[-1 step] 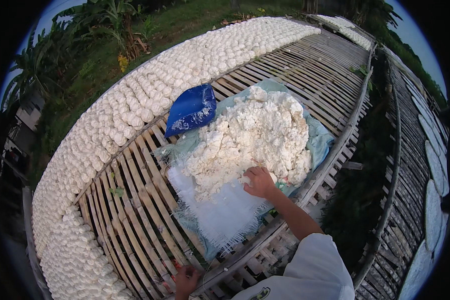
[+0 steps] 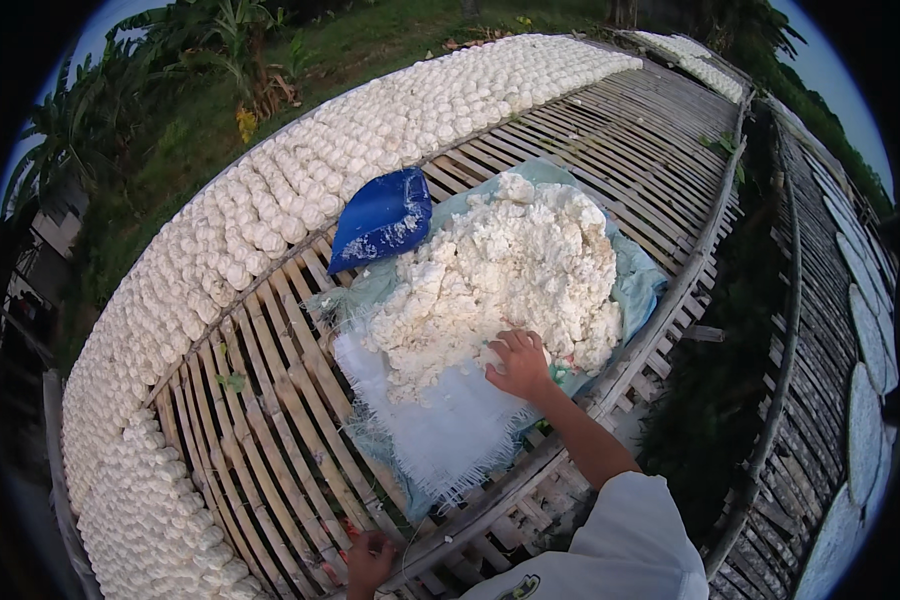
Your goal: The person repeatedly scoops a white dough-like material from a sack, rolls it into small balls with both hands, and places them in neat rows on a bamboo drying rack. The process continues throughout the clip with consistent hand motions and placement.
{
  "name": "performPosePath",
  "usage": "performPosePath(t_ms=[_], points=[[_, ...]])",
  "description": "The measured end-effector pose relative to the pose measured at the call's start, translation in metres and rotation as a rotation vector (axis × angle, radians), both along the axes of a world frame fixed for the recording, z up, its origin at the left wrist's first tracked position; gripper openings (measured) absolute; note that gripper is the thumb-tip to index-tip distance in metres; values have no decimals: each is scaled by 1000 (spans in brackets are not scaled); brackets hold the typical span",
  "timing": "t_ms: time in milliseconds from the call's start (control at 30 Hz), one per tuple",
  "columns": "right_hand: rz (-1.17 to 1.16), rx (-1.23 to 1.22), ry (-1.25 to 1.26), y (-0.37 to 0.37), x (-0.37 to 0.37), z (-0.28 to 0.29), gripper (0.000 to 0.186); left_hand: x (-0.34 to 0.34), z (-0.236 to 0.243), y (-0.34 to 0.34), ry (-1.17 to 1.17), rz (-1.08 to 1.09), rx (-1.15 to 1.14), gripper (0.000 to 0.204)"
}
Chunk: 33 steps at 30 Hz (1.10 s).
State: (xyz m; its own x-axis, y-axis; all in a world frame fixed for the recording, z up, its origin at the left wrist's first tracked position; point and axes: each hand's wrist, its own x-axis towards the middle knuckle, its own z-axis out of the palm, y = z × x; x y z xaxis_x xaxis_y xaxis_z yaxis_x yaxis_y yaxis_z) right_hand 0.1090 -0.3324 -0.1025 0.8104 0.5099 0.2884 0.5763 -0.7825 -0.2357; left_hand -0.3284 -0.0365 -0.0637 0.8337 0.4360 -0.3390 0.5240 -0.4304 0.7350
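My right hand (image 2: 520,362) rests palm down on the near edge of a heap of white, crumbly, dough-like mass (image 2: 510,260). Its fingers are spread and bent into the mass, with the thumb apart; whether any is gripped under the palm is hidden. The heap lies on a pale green woven sheet (image 2: 638,272) and a frayed white woven cloth (image 2: 450,435). Down at the lower edge, my left hand (image 2: 372,560) is beside the bamboo slats, its fingers curled; what they hold, if anything, does not show. A blue plastic scoop (image 2: 382,222) smeared with white leans at the heap's left.
Rows of small white lumps (image 2: 270,210) cover the far and left side of the bamboo slat rack (image 2: 280,400). A pole rail (image 2: 670,305) edges it on my side. Past a dark gap at right stands another rack (image 2: 815,400) bearing flat pale discs (image 2: 865,430).
My right hand has shifted very slightly up and left on the heap, its fingers a little more spread. The view has moved a touch; the left hand stays by the slats.
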Motion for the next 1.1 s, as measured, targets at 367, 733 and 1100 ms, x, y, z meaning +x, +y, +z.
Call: performPosePath(t_ms=[367,733,1100], points=[[-275,45,236,30,-1,-8,53,-3,8,0,57,53,-102,31],[-82,543,535,-44,34,34,42,-2,19,-1,-38,85,-106,30],[-51,-310,-62,-9,-23,-28,43,-10,1,2,24,-9,-23,37]])
